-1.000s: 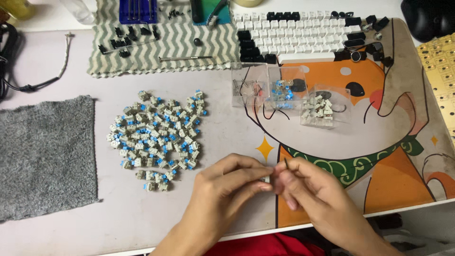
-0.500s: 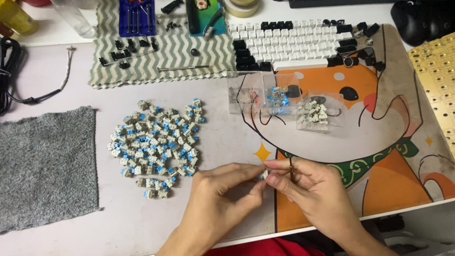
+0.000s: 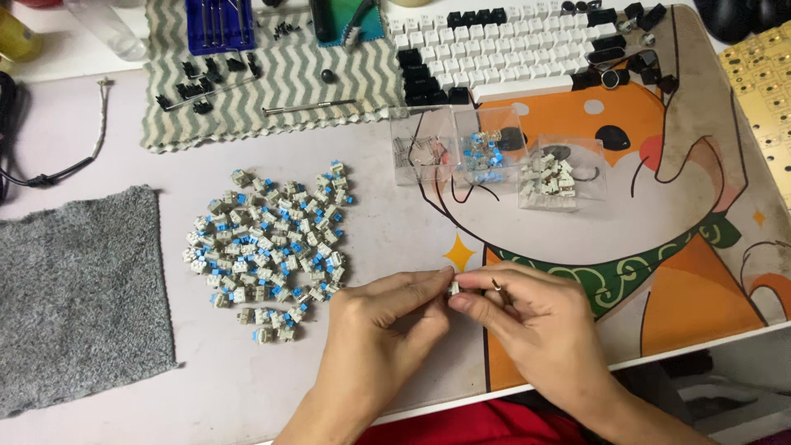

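Head view, looking down on a pale surface point(image 3: 247, 395) half covered by a large desk mat point(image 3: 676, 272) printed with an orange cartoon dog. At far left, a grey felt cloth point(image 3: 78, 297). Along the top, a striped grey-and-white cloth point(image 3: 280, 91) carrying a blue tool tray point(image 3: 218, 23), small black parts and a thin metal rod. Beside that, rows of white and black keycaps point(image 3: 511, 49) laid out on the mat.

Left of centre, a loose heap of keyboard switches point(image 3: 268, 247), beige with blue stems, spread straight on the surface, in no container.

Below the keycaps, three small clear plastic boxes side by side: leftmost box point(image 3: 420, 147) holding thin wiry bits, too small to make out; middle box point(image 3: 486, 148) holding small blue pieces; right box point(image 3: 560, 175), set a little apart and lower, holding pale beige pieces.

At bottom centre, left hand point(image 3: 383, 330) and right hand point(image 3: 535, 330) meeting fingertip to fingertip, both pinched narrow on one small pale switch part point(image 3: 453, 288), just above the mat's left edge, right of the heap.
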